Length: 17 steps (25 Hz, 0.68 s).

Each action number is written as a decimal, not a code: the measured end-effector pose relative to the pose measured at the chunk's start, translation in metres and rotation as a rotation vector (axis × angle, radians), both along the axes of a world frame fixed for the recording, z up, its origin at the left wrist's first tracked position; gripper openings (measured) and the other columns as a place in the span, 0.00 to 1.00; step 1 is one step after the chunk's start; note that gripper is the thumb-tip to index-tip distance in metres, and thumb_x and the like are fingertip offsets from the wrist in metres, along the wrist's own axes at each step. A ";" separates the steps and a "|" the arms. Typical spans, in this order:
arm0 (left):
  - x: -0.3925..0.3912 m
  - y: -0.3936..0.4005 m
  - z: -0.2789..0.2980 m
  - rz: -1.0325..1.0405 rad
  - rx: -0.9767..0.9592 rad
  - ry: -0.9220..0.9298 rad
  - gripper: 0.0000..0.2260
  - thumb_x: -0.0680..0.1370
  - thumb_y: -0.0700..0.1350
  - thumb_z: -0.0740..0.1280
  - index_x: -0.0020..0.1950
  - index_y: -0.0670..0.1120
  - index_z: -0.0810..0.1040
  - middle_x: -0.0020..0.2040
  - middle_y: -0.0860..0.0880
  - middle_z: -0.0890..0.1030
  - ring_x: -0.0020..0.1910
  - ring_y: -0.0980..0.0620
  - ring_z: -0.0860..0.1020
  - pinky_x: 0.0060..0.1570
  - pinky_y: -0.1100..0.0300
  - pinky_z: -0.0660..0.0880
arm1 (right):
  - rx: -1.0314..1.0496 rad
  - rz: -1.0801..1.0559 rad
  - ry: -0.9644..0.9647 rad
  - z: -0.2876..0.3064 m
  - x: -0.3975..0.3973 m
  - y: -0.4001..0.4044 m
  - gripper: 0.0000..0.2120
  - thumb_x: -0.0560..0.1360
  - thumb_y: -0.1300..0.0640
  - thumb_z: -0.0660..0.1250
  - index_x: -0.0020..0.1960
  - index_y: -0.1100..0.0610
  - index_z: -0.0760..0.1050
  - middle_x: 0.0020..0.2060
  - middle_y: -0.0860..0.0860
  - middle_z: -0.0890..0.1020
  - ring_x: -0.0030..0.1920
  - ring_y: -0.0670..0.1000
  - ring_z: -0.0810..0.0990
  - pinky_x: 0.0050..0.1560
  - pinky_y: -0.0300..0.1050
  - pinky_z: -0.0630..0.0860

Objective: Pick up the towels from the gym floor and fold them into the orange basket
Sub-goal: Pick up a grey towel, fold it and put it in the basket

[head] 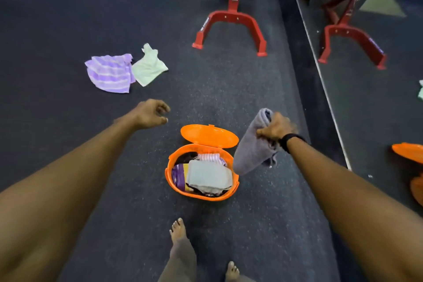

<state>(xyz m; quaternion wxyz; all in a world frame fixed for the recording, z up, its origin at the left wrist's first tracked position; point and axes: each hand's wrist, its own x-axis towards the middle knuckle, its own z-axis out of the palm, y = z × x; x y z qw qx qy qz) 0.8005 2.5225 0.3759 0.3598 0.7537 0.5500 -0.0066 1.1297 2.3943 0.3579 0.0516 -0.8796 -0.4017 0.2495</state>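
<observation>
An orange basket (170, 178) stands on the dark floor with its lid hinged open at the back. Folded towels fill it, a pale grey one on top. My right hand (275, 130) grips a folded grey towel (253, 149) that hangs just above the basket's right rim. My left hand (152, 112) hovers over the floor left of the basket, fingers loosely curled, holding nothing. Farther off to the left a purple striped towel (109, 73) lies crumpled on the floor. A pale green towel (148, 66) touches its right side.
A red machine base (229, 27) stands on the floor beyond the basket. A wall mirror (366, 75) runs along the right and reflects the machine and basket. My bare feet (178, 229) are just behind the basket.
</observation>
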 end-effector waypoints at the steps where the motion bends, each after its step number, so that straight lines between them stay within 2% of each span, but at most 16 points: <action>1: 0.000 0.011 -0.019 -0.014 -0.008 0.009 0.14 0.74 0.41 0.71 0.59 0.44 0.78 0.57 0.43 0.79 0.50 0.50 0.76 0.51 0.59 0.71 | -0.019 -0.023 -0.003 -0.021 -0.004 0.003 0.30 0.68 0.49 0.74 0.65 0.59 0.69 0.58 0.61 0.78 0.57 0.62 0.77 0.50 0.51 0.74; 4: 0.004 0.043 -0.092 -0.084 -0.081 0.067 0.13 0.76 0.41 0.69 0.61 0.45 0.77 0.58 0.45 0.79 0.54 0.50 0.76 0.53 0.60 0.71 | -0.069 -0.062 0.047 -0.106 -0.021 0.022 0.29 0.69 0.50 0.72 0.65 0.59 0.66 0.58 0.61 0.77 0.57 0.63 0.76 0.50 0.53 0.74; 7: 0.008 0.065 -0.177 -0.157 -0.169 0.111 0.13 0.77 0.41 0.68 0.61 0.45 0.76 0.61 0.46 0.78 0.60 0.49 0.76 0.61 0.54 0.73 | -0.037 -0.095 0.260 -0.197 -0.031 0.045 0.24 0.68 0.53 0.74 0.57 0.58 0.67 0.53 0.60 0.77 0.50 0.60 0.76 0.45 0.51 0.74; 9: 0.009 0.071 -0.226 -0.179 -0.191 0.133 0.13 0.76 0.40 0.68 0.61 0.44 0.76 0.60 0.46 0.78 0.60 0.49 0.76 0.61 0.55 0.72 | 0.001 -0.131 0.427 -0.248 -0.030 0.057 0.23 0.66 0.57 0.77 0.55 0.59 0.69 0.51 0.57 0.77 0.52 0.59 0.77 0.49 0.54 0.76; 11: 0.012 0.077 -0.289 -0.209 -0.186 0.161 0.13 0.76 0.41 0.67 0.61 0.44 0.77 0.60 0.46 0.79 0.59 0.48 0.77 0.60 0.56 0.72 | -0.038 -0.134 0.528 -0.311 -0.021 0.070 0.28 0.66 0.60 0.78 0.60 0.62 0.69 0.55 0.55 0.76 0.56 0.58 0.76 0.55 0.54 0.75; 14: 0.027 0.078 -0.385 -0.287 -0.178 0.207 0.13 0.76 0.43 0.66 0.61 0.46 0.77 0.60 0.46 0.78 0.59 0.46 0.76 0.58 0.54 0.73 | -0.142 -0.083 0.457 -0.406 -0.004 0.086 0.40 0.69 0.57 0.77 0.73 0.62 0.59 0.70 0.60 0.68 0.69 0.59 0.68 0.66 0.55 0.69; 17: 0.053 0.077 -0.470 -0.339 -0.072 0.263 0.20 0.77 0.48 0.65 0.68 0.46 0.71 0.66 0.43 0.73 0.65 0.43 0.70 0.64 0.52 0.68 | -0.059 0.143 0.257 -0.480 -0.003 0.095 0.36 0.72 0.50 0.72 0.74 0.55 0.60 0.72 0.58 0.64 0.71 0.60 0.64 0.67 0.56 0.66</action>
